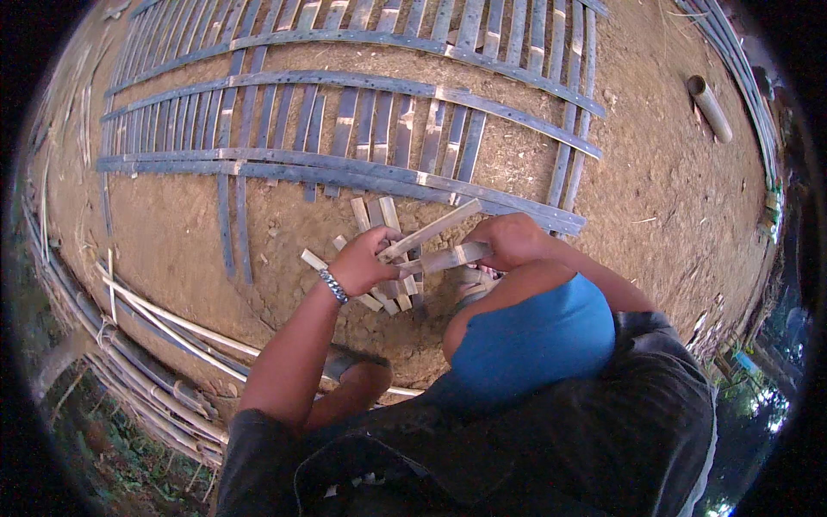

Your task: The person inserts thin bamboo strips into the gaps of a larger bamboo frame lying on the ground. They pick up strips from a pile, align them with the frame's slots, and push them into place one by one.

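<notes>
My left hand (365, 260), with a chain bracelet at the wrist, is closed around split bamboo pieces. One pale bamboo strip (439, 226) slants up and right out of its grip. A second, shorter bamboo slat (446, 258) runs level from the left fingers to my right hand (508, 238), which is closed on its right end. Several short bamboo pieces (388, 209) fan out around and under the left hand, close to the ground; which of them it grips I cannot tell. My raised knee in blue cloth (538, 340) partly hides what lies below the right hand.
A large lattice of dark bamboo slats (301, 170) lies on the bare dirt ahead of me. Long bamboo poles (138, 366) and thin pale sticks (185, 332) lie at the left. A short bamboo tube (711, 110) rests at the far right, near more long poles (745, 82).
</notes>
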The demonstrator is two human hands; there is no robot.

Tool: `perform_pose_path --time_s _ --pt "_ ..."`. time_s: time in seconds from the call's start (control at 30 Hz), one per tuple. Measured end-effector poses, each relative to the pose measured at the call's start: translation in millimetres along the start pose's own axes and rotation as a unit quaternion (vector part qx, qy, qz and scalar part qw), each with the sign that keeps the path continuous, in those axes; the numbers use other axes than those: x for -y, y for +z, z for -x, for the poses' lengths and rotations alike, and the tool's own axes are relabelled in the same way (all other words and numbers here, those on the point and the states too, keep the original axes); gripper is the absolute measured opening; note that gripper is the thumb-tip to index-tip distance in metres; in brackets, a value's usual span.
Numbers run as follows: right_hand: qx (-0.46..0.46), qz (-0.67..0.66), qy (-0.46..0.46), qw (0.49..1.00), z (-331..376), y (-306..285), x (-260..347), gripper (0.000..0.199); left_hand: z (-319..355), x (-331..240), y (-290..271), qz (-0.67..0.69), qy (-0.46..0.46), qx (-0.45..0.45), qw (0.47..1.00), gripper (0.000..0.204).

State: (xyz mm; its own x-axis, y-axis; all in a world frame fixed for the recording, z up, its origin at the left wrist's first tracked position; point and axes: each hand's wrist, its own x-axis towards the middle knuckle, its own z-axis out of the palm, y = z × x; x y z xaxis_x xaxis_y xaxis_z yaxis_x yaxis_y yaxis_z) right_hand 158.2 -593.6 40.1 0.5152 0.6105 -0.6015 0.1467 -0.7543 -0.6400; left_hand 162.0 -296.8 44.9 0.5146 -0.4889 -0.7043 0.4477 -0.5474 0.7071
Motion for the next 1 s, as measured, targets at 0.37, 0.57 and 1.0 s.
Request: perform_pose_path --time_s 0.37,0.57,1.0 --pt "-0.179 -0.143 0.29 0.929 65.4 3.5 -80.4 0.037 -40.8 13.3 -22.2 0.118 -0.052 -0.348 0.929 0.03" --pt "-0.28 -0.107 0.283 0.911 38.9 9.8 -127.3 0.038 -21.8 23.5 -22.1 0.131 -0.05 -0.353 0.925 0.023" --pt "-0.183 -0.059 0.288 0.938 -41.2 -26.4 -123.3 0.047 -7.1 37.3 16.9 0.166 -0.082 -0.299 0.936 0.024"
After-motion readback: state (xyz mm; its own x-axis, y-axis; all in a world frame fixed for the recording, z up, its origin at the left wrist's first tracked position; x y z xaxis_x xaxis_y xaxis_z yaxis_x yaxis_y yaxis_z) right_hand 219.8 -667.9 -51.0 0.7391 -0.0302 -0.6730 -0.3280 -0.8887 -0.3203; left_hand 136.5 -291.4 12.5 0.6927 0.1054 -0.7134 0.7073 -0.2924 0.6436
